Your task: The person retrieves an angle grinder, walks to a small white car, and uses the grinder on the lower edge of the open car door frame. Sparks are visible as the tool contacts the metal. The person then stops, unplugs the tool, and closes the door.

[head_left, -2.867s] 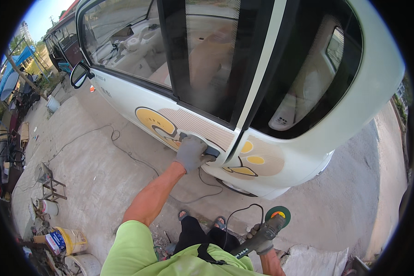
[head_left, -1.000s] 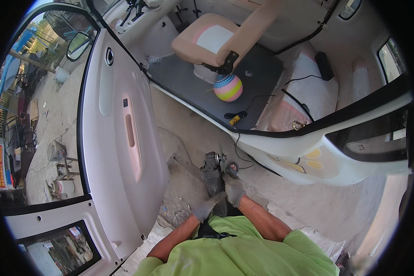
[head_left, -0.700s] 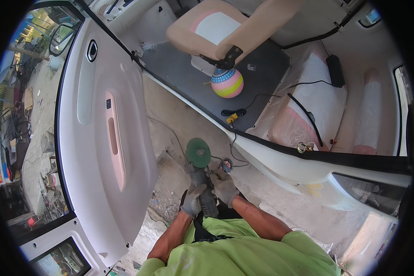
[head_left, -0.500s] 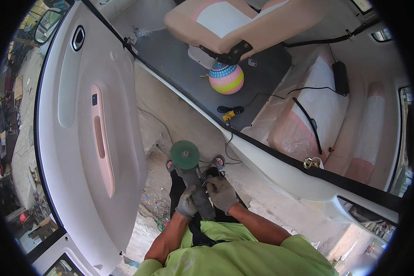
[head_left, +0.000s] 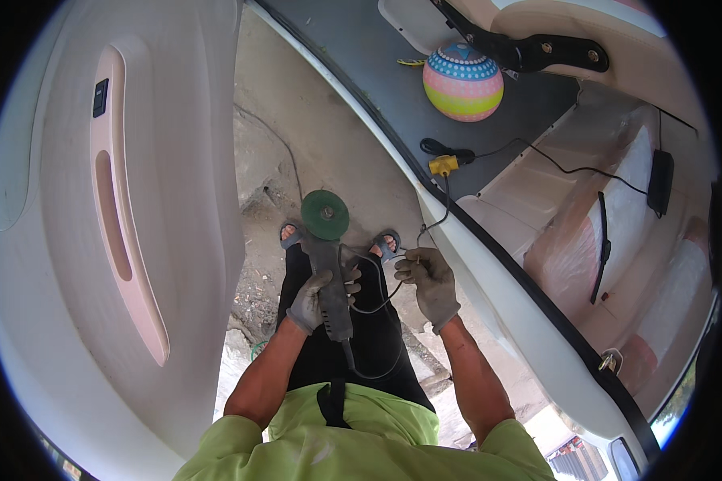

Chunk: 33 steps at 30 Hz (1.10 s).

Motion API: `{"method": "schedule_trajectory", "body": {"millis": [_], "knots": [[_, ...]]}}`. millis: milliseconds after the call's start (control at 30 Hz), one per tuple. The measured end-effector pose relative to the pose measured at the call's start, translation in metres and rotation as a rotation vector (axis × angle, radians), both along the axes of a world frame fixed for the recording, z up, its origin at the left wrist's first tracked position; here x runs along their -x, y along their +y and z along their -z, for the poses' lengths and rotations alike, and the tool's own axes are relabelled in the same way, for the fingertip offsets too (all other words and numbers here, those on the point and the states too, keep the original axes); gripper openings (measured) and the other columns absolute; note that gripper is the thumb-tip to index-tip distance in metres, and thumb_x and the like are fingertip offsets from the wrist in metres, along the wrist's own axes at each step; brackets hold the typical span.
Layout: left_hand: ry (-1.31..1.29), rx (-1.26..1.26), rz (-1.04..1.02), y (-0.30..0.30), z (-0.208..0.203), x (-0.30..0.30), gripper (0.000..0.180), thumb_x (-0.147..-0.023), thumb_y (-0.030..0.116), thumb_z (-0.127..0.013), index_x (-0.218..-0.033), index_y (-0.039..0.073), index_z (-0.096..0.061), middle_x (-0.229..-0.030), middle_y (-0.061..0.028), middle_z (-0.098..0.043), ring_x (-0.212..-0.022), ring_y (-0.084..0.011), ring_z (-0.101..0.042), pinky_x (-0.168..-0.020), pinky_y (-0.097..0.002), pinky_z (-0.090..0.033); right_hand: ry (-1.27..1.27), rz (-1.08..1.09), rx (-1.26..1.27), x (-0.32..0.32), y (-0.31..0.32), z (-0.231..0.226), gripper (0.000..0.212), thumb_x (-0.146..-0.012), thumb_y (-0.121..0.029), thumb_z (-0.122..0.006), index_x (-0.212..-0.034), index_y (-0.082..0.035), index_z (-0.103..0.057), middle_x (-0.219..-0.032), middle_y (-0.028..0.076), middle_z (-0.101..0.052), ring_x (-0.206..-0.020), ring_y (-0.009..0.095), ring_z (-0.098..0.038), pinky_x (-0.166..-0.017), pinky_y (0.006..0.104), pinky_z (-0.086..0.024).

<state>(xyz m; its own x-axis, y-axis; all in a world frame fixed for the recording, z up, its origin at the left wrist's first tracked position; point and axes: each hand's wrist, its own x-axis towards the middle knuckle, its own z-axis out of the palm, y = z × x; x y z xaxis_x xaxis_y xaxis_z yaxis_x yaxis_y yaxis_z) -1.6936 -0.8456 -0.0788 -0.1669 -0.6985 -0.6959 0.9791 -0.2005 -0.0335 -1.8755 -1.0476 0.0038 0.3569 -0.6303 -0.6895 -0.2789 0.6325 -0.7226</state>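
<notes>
An angle grinder (head_left: 324, 258) with a green disc (head_left: 319, 221) hangs in front of my legs, its disc end pointing away from me. My left hand (head_left: 307, 306), in a grey work glove, is wrapped round its dark body. To the right, my gloved right hand (head_left: 433, 292) is closed, thumb and fingertips pinching the thin black cord (head_left: 379, 306), which loops from the grinder's rear. Whether anything else small is in that pinch I cannot make out.
An opened pale vehicle door (head_left: 188, 200) stands at left, the white door sill (head_left: 393, 164) at right. On the grey vehicle floor lie a colourful ball (head_left: 463, 90) and a yellow socket (head_left: 444, 165) with black cable. A seat with black bracket (head_left: 547, 53) overhangs; sandalled feet (head_left: 387, 244) stand on rough ground.
My right hand has moved away from the grinder to the right, drawing cord out with it. My left hand keeps its hold on the grinder. The view has shifted closer to the sill.
</notes>
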Motion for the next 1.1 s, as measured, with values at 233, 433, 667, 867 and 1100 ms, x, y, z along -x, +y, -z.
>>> {"method": "schedule_trajectory", "body": {"millis": [233, 433, 667, 867, 1100], "knots": [[-0.012, -0.148, -0.015, 0.033, 0.068, 0.004, 0.056, -0.102, 0.039, -0.065, -0.145, 0.005, -0.05, -0.137, -0.0222, -0.066, -0.114, -0.0331, -0.071, -0.091, -0.0488, -0.062, 0.293, -0.17, 0.575, -0.002, -0.16, 0.096, 0.022, -0.096, -0.004, -0.054, -0.114, -0.004, -0.066, -0.1, 0.014, -0.076, -0.081, 0.017, -0.065, -0.077, 0.0305, -0.054], [0.051, -0.148, 0.008, 0.051, 0.098, 0.032, 0.054, -0.101, 0.04, -0.065, -0.14, 0.004, -0.054, -0.134, -0.0234, -0.067, -0.11, -0.0322, -0.072, -0.089, -0.0475, -0.062, 0.833, -0.894, 0.724, -0.001, -0.256, 0.142, 0.042, -0.094, -0.016, -0.063, -0.135, -0.015, -0.067, -0.128, 0.015, -0.072, -0.116, 0.031, -0.07, -0.1, 0.0388, -0.055], [0.151, -0.203, -0.041, 0.054, 0.132, 0.048, 0.054, -0.101, 0.041, -0.064, -0.14, 0.004, -0.055, -0.132, -0.022, -0.068, -0.11, -0.0309, -0.071, -0.088, -0.0455, -0.062, 1.137, -1.435, 0.691, 0.01, -0.277, 0.202, 0.042, -0.094, -0.021, -0.059, -0.136, -0.016, -0.063, -0.135, 0.014, -0.068, -0.121, 0.035, -0.067, -0.102, 0.0441, -0.054], [0.157, -0.193, -0.096, 0.054, 0.139, 0.046, 0.054, -0.101, 0.042, -0.064, -0.139, 0.004, -0.055, -0.13, -0.021, -0.068, -0.11, -0.0307, -0.071, -0.087, -0.0459, -0.063, 1.131, -1.538, 0.677, 0.006, -0.291, 0.224, 0.033, -0.093, -0.03, -0.064, -0.12, -0.012, -0.067, -0.123, 0.016, -0.072, -0.115, 0.037, -0.068, -0.097, 0.0466, -0.055], [0.169, -0.188, -0.114, 0.053, 0.143, 0.044, 0.054, -0.102, 0.042, -0.064, -0.14, 0.004, -0.055, -0.129, -0.0206, -0.069, -0.11, -0.0312, -0.071, -0.088, -0.0463, -0.063, 1.157, -1.575, 0.565, 0.005, -0.284, 0.212, 0.039, -0.09, -0.037, -0.066, -0.12, -0.012, -0.07, -0.121, 0.016, -0.074, -0.114, 0.036, -0.07, -0.096, 0.0455, -0.056]]}}
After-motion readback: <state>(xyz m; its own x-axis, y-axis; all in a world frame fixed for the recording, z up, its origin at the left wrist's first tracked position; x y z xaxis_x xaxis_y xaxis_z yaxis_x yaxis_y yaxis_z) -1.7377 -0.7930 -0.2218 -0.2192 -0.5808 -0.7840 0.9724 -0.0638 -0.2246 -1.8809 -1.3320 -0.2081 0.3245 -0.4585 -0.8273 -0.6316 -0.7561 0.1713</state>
